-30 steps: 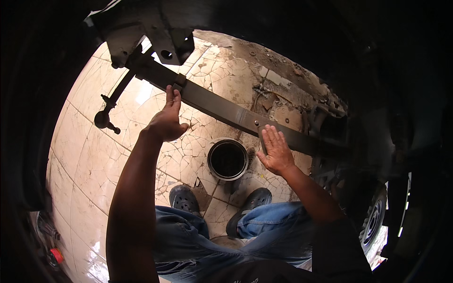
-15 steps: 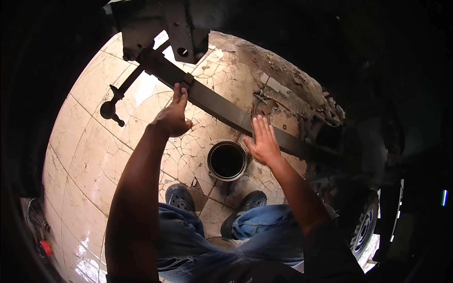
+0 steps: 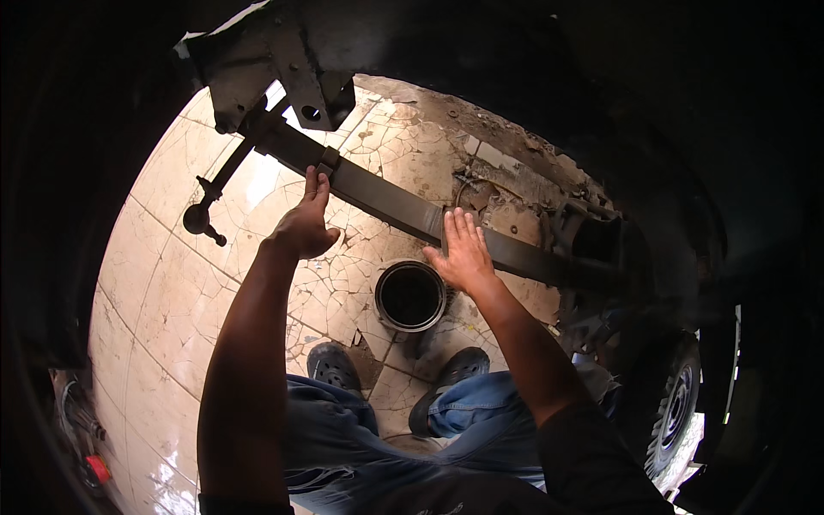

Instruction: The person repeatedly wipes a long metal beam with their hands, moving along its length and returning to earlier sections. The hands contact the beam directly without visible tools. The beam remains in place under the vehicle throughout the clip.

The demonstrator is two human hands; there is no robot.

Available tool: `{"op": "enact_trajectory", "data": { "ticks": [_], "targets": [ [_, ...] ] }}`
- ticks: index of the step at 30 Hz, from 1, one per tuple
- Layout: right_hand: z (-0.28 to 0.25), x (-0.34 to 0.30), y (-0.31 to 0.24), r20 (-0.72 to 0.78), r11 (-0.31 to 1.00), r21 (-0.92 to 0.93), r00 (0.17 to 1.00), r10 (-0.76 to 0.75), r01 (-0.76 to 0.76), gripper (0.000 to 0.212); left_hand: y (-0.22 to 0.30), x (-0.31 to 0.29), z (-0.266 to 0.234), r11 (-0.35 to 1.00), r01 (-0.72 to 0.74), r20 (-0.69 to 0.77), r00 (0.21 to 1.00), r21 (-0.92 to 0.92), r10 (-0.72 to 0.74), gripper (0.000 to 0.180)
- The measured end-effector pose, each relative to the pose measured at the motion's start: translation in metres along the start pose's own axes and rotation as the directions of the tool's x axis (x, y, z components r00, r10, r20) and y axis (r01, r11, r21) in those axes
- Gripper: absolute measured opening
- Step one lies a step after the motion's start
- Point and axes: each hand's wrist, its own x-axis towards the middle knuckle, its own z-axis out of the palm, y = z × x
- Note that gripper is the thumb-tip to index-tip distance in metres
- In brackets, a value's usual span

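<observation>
A long, dark leaf spring (image 3: 382, 194) slants across the view from upper left to lower right, under a vehicle. My left hand (image 3: 300, 225) has its fingers stretched out, with the fingertips at the near edge of the spring beside a metal clamp (image 3: 330, 159). Further right, my right hand (image 3: 466, 254) is spread flat, its fingers lying over the spring's near side. Neither hand grips anything. At the spring's upper left end hang a dark metal bracket (image 3: 302, 73) with holes and a rod with a ball-shaped joint (image 3: 196, 218).
Below the spring, a round open can (image 3: 410, 329) with a dark inside stands on cracked floor tiles (image 3: 163, 257), just ahead of my clogs (image 3: 333, 365). A tyre (image 3: 674, 412) is at the lower right. Broken floor and rubble (image 3: 506, 172) lie beyond the spring.
The view has shifted slightly, so bracket and spring sit a little lower and further left. My right hand has slid a little left along the spring; my left stays near the clamp.
</observation>
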Motion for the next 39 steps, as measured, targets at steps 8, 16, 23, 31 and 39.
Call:
{"op": "enact_trajectory", "data": {
  "ticks": [8, 16, 23, 31, 39],
  "targets": [
    [0.004, -0.001, 0.001, -0.029, 1.000, 0.001, 1.000, -0.002, 0.002, 0.086, 0.005, 0.001, -0.002, 1.000, 0.021, 0.030, 0.999, -0.012, -0.020, 0.104],
    [0.000, -0.015, -0.006, -0.016, 0.998, 0.061, 0.999, -0.029, 0.030, 0.085, -0.009, 0.002, 0.002, 0.999, -0.029, 0.007, 1.000, -0.035, 0.029, 0.106],
    [0.000, 0.009, -0.008, -0.018, 0.996, 0.074, 0.999, 0.051, -0.050, 0.085, -0.008, 0.005, 0.009, 0.997, -0.032, -0.048, 0.998, 0.073, 0.036, 0.107],
    [0.004, 0.001, -0.002, -0.065, 0.999, 0.022, 0.997, 0.038, -0.036, 0.084, 0.003, 0.005, 0.001, 1.000, 0.028, 0.054, 0.998, -0.007, -0.027, 0.105],
    [0.002, -0.013, -0.010, 0.004, 0.998, 0.054, 1.000, 0.013, -0.013, 0.088, -0.012, -0.002, 0.006, 1.000, -0.005, -0.028, 1.000, 0.031, 0.006, 0.104]
  ]
}}
